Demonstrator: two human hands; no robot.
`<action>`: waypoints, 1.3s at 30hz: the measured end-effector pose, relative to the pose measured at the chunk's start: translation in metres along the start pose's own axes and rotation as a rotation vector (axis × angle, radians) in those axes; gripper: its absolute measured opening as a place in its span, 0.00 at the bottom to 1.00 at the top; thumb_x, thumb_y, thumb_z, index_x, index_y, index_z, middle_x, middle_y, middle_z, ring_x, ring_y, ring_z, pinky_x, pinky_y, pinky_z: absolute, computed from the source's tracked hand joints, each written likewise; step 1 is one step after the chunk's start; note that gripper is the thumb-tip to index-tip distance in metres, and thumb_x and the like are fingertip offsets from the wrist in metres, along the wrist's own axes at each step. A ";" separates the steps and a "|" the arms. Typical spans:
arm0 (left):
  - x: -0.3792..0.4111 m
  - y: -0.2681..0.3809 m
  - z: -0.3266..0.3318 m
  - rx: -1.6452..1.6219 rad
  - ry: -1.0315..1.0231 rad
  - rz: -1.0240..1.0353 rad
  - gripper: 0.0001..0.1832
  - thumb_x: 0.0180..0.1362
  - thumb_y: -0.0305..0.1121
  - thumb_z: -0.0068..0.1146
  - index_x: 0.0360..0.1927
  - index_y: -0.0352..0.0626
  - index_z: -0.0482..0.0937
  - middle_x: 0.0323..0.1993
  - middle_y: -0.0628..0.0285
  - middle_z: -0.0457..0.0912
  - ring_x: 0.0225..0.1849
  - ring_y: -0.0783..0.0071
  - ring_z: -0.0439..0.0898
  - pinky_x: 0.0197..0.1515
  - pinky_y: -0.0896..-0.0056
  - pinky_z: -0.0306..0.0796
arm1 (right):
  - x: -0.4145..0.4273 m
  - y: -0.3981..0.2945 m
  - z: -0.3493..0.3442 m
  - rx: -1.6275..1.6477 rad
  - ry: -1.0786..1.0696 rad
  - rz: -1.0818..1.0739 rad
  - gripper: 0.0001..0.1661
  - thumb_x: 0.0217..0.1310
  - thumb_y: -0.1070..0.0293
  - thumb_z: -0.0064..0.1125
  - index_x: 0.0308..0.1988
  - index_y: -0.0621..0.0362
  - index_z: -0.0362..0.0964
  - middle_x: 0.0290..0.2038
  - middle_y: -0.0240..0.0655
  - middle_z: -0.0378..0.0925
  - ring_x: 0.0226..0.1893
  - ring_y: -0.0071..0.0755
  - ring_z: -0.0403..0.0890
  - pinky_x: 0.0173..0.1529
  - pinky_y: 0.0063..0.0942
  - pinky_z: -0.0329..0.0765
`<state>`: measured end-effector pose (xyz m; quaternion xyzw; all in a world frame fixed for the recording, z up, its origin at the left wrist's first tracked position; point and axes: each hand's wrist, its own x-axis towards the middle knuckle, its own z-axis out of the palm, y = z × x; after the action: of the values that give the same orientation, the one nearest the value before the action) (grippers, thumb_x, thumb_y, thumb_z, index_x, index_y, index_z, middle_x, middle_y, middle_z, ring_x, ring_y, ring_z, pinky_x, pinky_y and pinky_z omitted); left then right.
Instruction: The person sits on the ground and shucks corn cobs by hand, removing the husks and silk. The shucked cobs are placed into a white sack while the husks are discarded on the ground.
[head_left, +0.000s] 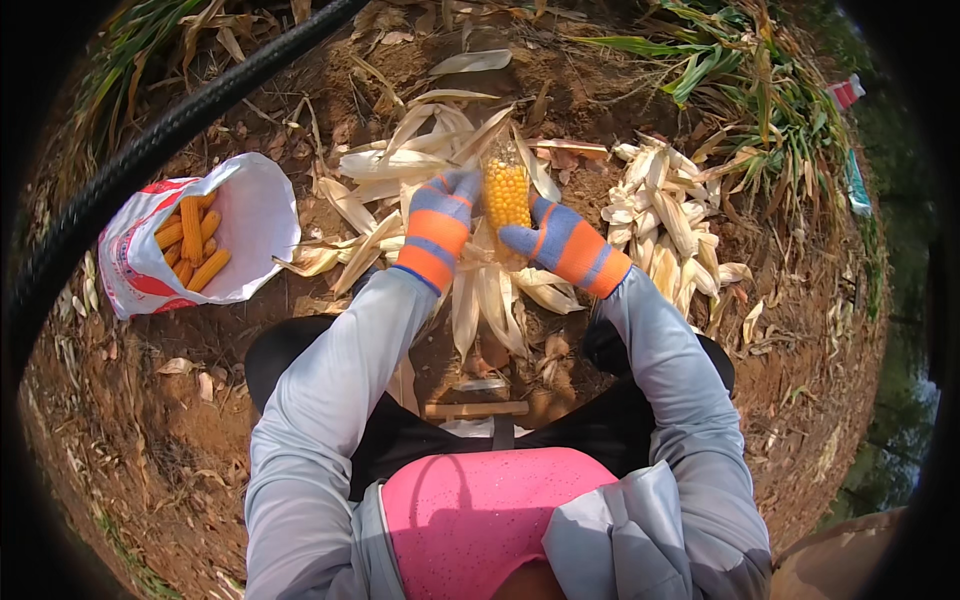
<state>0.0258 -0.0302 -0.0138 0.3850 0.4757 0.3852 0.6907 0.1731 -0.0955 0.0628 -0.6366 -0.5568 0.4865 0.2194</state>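
Note:
A yellow ear of corn (508, 191) stands upright between my two gloved hands, its kernels bare and dry husk spreading from its upper end. My right hand (559, 236), in an orange and blue knit glove, grips the lower part of the ear, thumb across the kernels. In a matching glove, my left hand (444, 214) is at the ear's left side with its fingers bent by the husk; its fingertips are blurred, so its hold is unclear. Loose dry husks (487, 304) lie beneath and around both hands.
At the left, a white and red woven sack (262, 217) lies with its mouth showing several husked orange ears (192, 231). A heap of unhusked ears (660, 214) is at the right. Green and dry corn plants (787, 120) edge the brown soil. A dark cable crosses the upper left.

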 end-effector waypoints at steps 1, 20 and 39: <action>0.004 -0.001 -0.005 0.016 0.027 0.013 0.16 0.55 0.40 0.51 0.37 0.36 0.72 0.27 0.61 0.78 0.26 0.74 0.75 0.29 0.76 0.69 | -0.001 -0.001 -0.002 -0.064 -0.008 0.000 0.29 0.48 0.54 0.56 0.42 0.68 0.67 0.31 0.43 0.76 0.33 0.32 0.78 0.38 0.27 0.72; -0.017 0.017 0.001 0.380 -0.336 -0.006 0.15 0.56 0.42 0.48 0.33 0.37 0.73 0.20 0.60 0.74 0.22 0.71 0.74 0.24 0.70 0.69 | 0.001 0.024 -0.010 0.222 0.027 -0.023 0.28 0.55 0.51 0.51 0.45 0.64 0.66 0.34 0.30 0.73 0.33 0.19 0.71 0.39 0.20 0.69; -0.006 0.024 0.010 0.282 -0.432 -0.072 0.27 0.48 0.47 0.59 0.46 0.37 0.70 0.28 0.63 0.77 0.25 0.76 0.74 0.24 0.79 0.68 | 0.004 0.009 -0.017 -0.281 0.114 -0.031 0.32 0.45 0.48 0.55 0.40 0.67 0.69 0.32 0.47 0.76 0.34 0.40 0.78 0.40 0.30 0.71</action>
<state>0.0297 -0.0273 0.0124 0.5335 0.3796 0.1991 0.7291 0.1921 -0.0900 0.0615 -0.6789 -0.6156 0.3636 0.1668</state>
